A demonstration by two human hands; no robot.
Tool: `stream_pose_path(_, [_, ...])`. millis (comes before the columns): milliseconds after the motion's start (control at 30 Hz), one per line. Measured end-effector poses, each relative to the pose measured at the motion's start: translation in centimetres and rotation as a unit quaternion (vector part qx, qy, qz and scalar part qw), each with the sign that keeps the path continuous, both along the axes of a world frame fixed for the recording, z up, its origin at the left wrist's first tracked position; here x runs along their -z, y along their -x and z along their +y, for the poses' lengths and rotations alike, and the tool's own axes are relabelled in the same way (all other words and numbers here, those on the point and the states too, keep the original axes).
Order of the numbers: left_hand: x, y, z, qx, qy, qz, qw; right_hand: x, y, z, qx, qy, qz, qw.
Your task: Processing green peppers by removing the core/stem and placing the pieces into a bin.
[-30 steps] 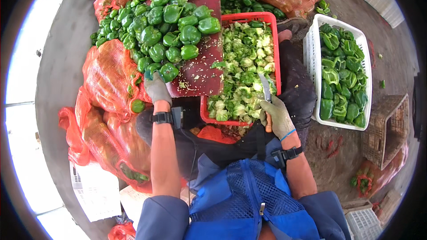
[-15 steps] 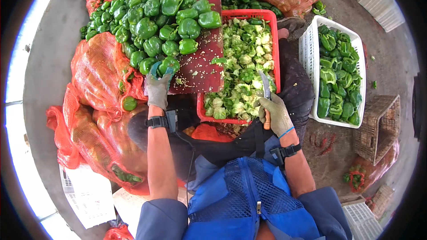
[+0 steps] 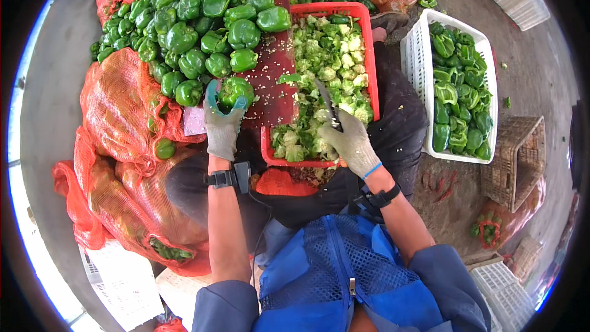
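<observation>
Left hand [image 3: 222, 124]: I am grasping a whole green pepper [image 3: 236, 91], my thumb and fingers curling around its near side.
Right hand [image 3: 350, 141]: I am clenching a knife [image 3: 326, 99], its blade pointing away from me over the red crate [image 3: 371, 67] (the handle is hiding inside my grip).
Pepper's place: it is showing at the near edge of the red desk [image 3: 270, 95], just beside the heap [image 3: 184, 37]; whether it is touching the desk, I cannot tell.
Pepper's feel: I am judging it light and hollow, with firm walls, a slippery skin and a tendency to crack under a hard squeeze.
Best hold: I am favouring a cupped grip around its widest part, fingertips staying clear of the blade.
Counting singles: I am seeing one pepper in hand, one knife, one red crate, one white crate [image 3: 413, 64] and one brown crate [image 3: 530, 154].
Counting the rest: the heap, the pale green scraps [image 3: 332, 55] and the cut peppers [image 3: 458, 92] are overlapping too much for a number.
</observation>
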State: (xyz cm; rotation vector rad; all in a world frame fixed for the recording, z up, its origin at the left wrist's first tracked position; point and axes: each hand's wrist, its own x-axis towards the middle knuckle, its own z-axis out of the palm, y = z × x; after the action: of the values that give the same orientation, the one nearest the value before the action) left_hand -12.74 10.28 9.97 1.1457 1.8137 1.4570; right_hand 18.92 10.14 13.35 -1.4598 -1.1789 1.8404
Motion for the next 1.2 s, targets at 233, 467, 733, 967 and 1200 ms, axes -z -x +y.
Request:
stream_pose_path(233, [-1.0, -1.4, -0.5, 0.035, 0.042, -0.163, 0.985, 0.8, 4.6, 2.8, -0.030, -0.048, 0.010, 0.998])
stream_pose_path(467, [-1.7, -7.5, -3.6, 0.055, 0.010, -0.289, 0.956, 2.4, 6.6, 3.7, -0.018, -0.142, -0.034, 0.989])
stream_pose_path(733, [-0.7, -12.3, -5.7, 0.118, 0.008, -0.466, 0.877, -0.7, 3.8, 2.6, 0.123, 0.060, 0.071, 0.988])
stream_pose_path(967, [-2.1, -13.7, -6.5, 0.172, -0.016, -0.531, 0.829, 0.0, 2.9, 1.6, 0.149, 0.015, 0.075, 0.986])
stream_pose_path(1200, [-2.9, -14.6, -6.7, 0.106, 0.014, -0.426, 0.898, -0.1, 2.1, 1.5, 0.135, 0.030, 0.078, 0.987])
